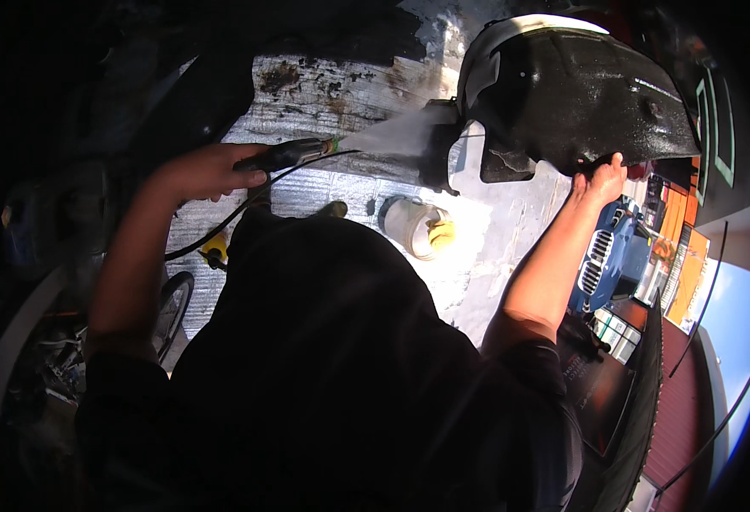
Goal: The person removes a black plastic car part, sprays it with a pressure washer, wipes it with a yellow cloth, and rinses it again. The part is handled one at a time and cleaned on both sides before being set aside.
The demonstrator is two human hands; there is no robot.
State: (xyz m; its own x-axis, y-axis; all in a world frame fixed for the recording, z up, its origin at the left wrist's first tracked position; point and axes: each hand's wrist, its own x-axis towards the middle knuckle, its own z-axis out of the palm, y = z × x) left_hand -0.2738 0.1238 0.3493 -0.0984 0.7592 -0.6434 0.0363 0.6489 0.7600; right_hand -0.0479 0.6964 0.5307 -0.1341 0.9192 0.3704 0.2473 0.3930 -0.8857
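My left hand (208, 173) is closed around the grip of a black pressure washer spray gun (294, 154), which points to the right. A white fan of water (392, 135) leaves its tip and meets the lower left side of a large black plastic wheel arch liner (584, 94). The liner is curved and wet, with cut-outs along its left and lower edges. My right hand (604, 177) grips its lower edge and holds it up at the upper right, thumb on the near side. A thin black hose (242, 205) runs below my left hand.
A whitish bucket (405, 227) with a yellow cloth or sponge (442, 235) at its rim stands on the wet, bright floor (306, 192) ahead of me. A blue car (601, 260) is at the right. A yellow object (214, 249) lies near a dark round rim at left.
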